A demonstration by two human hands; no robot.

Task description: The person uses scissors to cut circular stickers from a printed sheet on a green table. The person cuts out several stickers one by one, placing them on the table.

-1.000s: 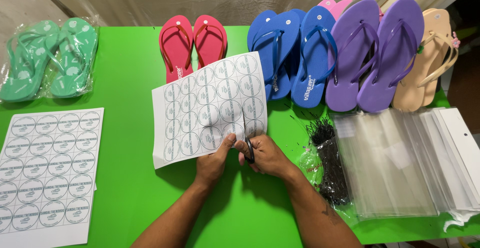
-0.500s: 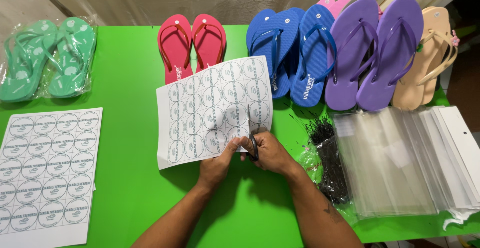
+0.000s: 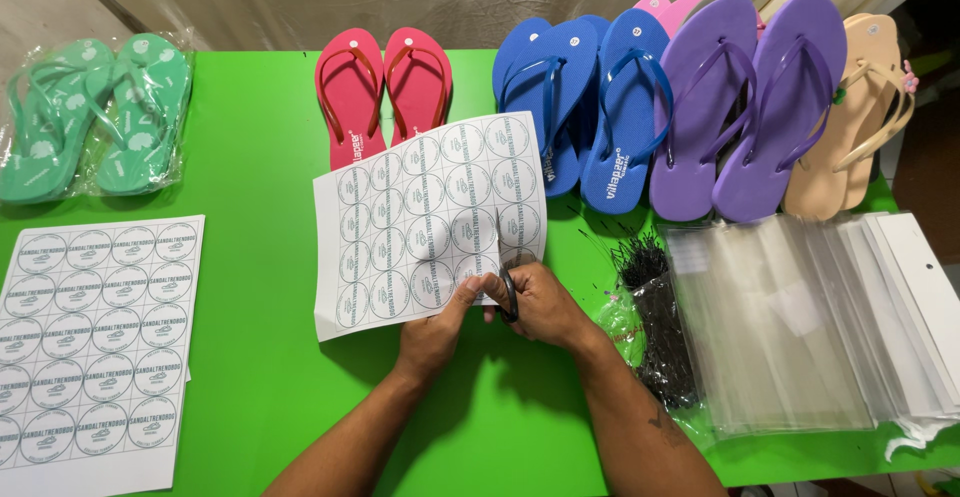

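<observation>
Green tabletop (image 3: 260,157) carries the whole scene, and at its middle a person cuts into a white sheet of round labels (image 3: 425,222) with a pair of scissors (image 3: 503,267). The left hand (image 3: 435,332) pinches the lower edge of that sheet between thumb and fingers, holding it raised and tilted off the table. The right hand (image 3: 540,307) is closed through the dark handles of the scissors, whose blades point away from the person and run up into the sheet between two columns of labels near its right side.

Left of the held sheet, a second label sheet (image 3: 90,347) lies flat by the table's near left corner. Beyond that one, a pair of mint-green flip-flops (image 3: 90,117) sits sealed in a clear bag. Directly behind the held sheet stands a red pair of flip-flops (image 3: 385,92); to the right of the sheet's far edge follow blue flip-flops (image 3: 600,107), purple flip-flops (image 3: 750,107) partly covering a pink pair, and a beige pair (image 3: 850,117) at the table's right edge.

Right of the held sheet, just beside the right forearm, a clear bag of thin black fasteners (image 3: 655,322) rests on the table. Farther right again lies a fanned stack of clear plastic bags (image 3: 800,317) with white header strips.
</observation>
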